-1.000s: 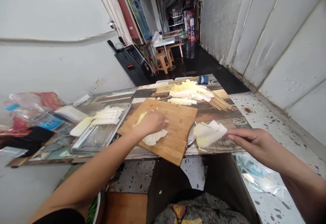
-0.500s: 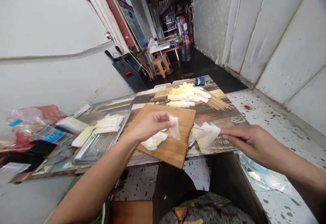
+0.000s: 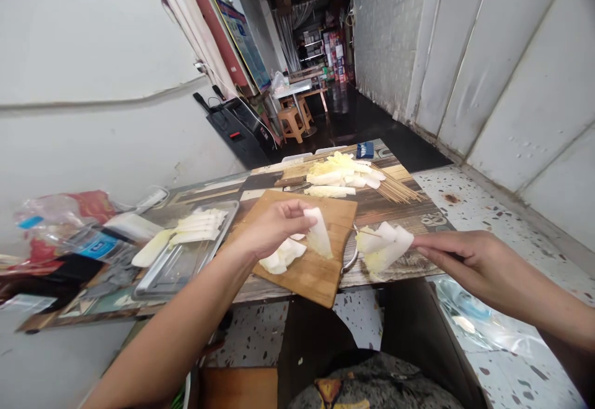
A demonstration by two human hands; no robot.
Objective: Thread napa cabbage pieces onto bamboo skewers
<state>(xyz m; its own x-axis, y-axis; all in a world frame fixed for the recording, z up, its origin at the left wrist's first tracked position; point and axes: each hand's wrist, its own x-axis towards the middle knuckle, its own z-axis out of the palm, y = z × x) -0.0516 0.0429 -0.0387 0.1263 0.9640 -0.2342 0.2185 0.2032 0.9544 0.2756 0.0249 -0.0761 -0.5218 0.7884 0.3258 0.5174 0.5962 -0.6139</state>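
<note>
My left hand pinches a pale piece of cabbage leaf above the wooden cutting board. To the right, my right hand holds a skewer threaded with several cabbage pieces; its thin tip points left toward the leaf in my left hand, apart from it. More cut cabbage lies on the board, partly behind my left wrist. On the metal tray at the left, finished-looking rows of white cabbage pieces rest side by side.
Behind the board lie a heap of cabbage leaves, a bundle of bamboo skewers, a knife and a small blue box. A plastic bottle and bags crowd the table's left end. A plastic bag lies on the floor at right.
My right hand has moved slightly right with the skewered cabbage. The leaf in my left hand is turned so more of its face shows; the left hand has barely shifted.
</note>
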